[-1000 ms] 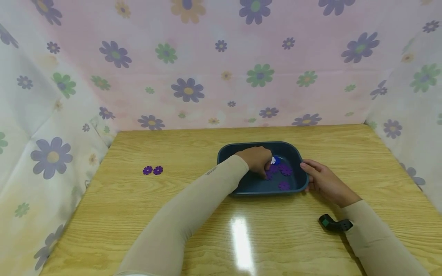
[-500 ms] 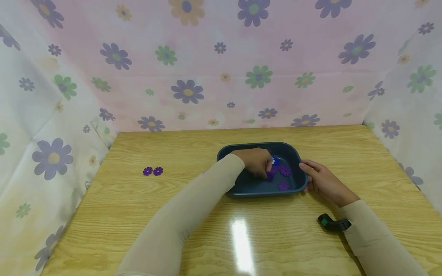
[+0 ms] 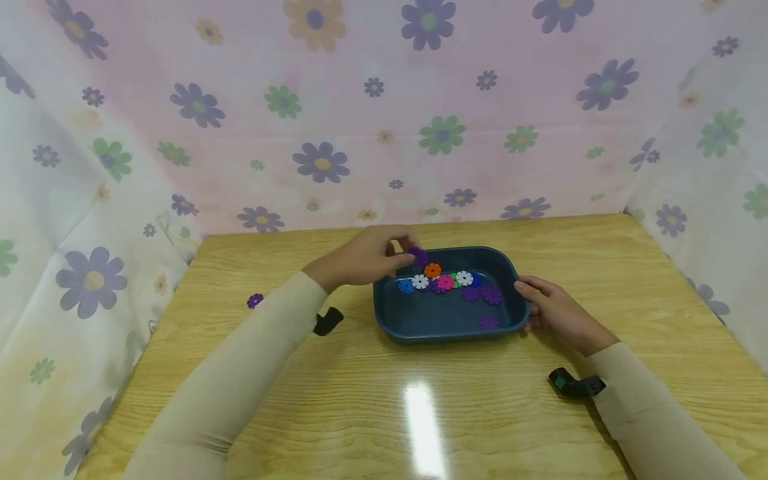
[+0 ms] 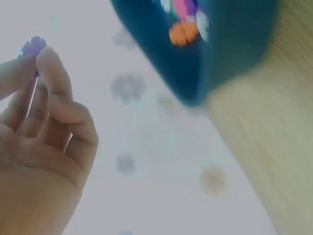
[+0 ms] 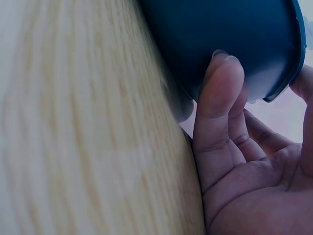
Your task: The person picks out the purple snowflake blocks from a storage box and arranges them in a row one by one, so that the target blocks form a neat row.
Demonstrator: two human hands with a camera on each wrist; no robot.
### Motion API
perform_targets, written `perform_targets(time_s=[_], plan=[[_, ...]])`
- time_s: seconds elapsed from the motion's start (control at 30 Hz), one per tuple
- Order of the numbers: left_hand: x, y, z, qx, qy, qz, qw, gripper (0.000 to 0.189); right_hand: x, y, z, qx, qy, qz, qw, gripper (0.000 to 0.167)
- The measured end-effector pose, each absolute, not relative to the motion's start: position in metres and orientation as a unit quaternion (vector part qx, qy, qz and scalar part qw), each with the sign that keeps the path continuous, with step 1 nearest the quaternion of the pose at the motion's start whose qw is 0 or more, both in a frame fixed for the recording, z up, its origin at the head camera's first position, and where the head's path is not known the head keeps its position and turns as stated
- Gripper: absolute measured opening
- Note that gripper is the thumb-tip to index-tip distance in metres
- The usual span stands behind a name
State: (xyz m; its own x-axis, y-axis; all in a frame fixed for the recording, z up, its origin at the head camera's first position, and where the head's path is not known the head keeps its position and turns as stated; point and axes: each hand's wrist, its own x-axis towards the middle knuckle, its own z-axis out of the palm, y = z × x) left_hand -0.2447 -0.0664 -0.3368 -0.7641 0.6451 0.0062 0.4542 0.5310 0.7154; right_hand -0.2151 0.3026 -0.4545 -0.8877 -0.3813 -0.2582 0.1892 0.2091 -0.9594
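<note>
Above the left back rim of a dark blue plastic bin (image 3: 432, 338), my left hand (image 3: 369, 257) pinches a purple notched plastic disc (image 3: 418, 256) between thumb and fingertips. The left wrist view also has this disc (image 4: 34, 46) at the fingertips. My right hand (image 3: 567, 317) grips the bin's right end, thumb at the rim. Fingertips (image 5: 222, 88) press the outer wall in the right wrist view. Inside the bin lie several notched discs, among them an orange one (image 3: 433, 270), a pink one (image 3: 446, 283), white ones, blue ones and purple ones.
Another purple disc (image 3: 255, 301) lies on the wooden table (image 3: 336, 400) at the left, partly beside my left sleeve. Black devices (image 3: 576, 385) are strapped at both wrists. Flower-printed cloth (image 3: 360, 120) stands behind the table and at both sides.
My left hand has risen out of the bin and moved left, carrying a purple disc. More discs in the bin are now visible. The right hand keeps its hold.
</note>
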Motion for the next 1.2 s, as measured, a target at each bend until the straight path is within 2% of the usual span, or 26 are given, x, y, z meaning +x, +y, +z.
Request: perform_targets(time_s=[0.2,0.4,0.53,0.63,0.87,1.2], plan=[[-0.225,-0.149,-0.342,0.197,0.884,0.416,0.083,0.025,-0.214,0.303,-0.455,-0.074,0.748,-0.621,0.225,0.068],[-0.213,-0.235,-0.37,0.061,0.909,0.408,0.056,0.038,-0.215,0.304,-0.455,-0.074,0.746,-0.623,0.225,0.067],[-0.203,-0.288,-0.392,0.005,0.922,0.385,0.034,0.042,-0.215,0.304,-0.455,-0.073,0.743,-0.624,0.23,0.07],[-0.195,-0.316,-0.406,-0.023,0.93,0.365,0.043,0.042,-0.216,0.304,-0.456,-0.071,0.741,-0.626,0.233,0.071],[-0.19,-0.34,-0.426,-0.077,0.929,0.347,0.101,0.041,-0.215,0.306,-0.455,-0.065,0.748,-0.619,0.23,0.071],[-0.188,-0.341,-0.431,-0.084,0.928,0.343,0.116,0.04,-0.216,0.304,-0.455,-0.066,0.745,-0.622,0.233,0.071]])
